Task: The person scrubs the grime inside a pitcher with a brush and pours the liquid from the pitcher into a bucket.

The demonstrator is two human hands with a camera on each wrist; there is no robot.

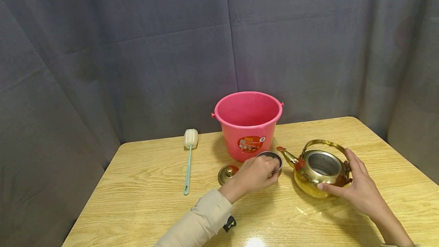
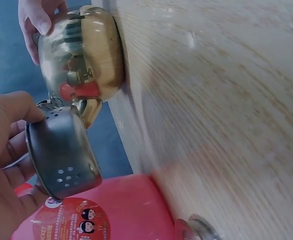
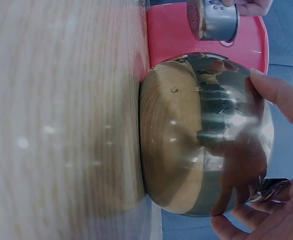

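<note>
With thumb and fingers, my left hand (image 1: 256, 174) grips the rim of a small steel tea strainer (image 2: 61, 150). Holes pierce its side and base, and it is held above the table in front of the bucket. A gold teapot (image 1: 317, 186), lidless and with its arched handle raised, stands on the table to the right. Its spout points left, towards the strainer. My right hand (image 1: 360, 188) holds the teapot from the right, thumb on the near side and fingers round by the handle's base. The gold lid (image 1: 227, 174) lies on the table beside my left wrist.
Behind the strainer stands a pink bucket (image 1: 236, 140) with a red label. A sponge brush (image 1: 190, 139) with a long green handle (image 1: 188, 170) lies to the left. Grey curtains (image 1: 164, 56) enclose the wooden table (image 1: 137, 186). Wet-looking spots shine on the tabletop.
</note>
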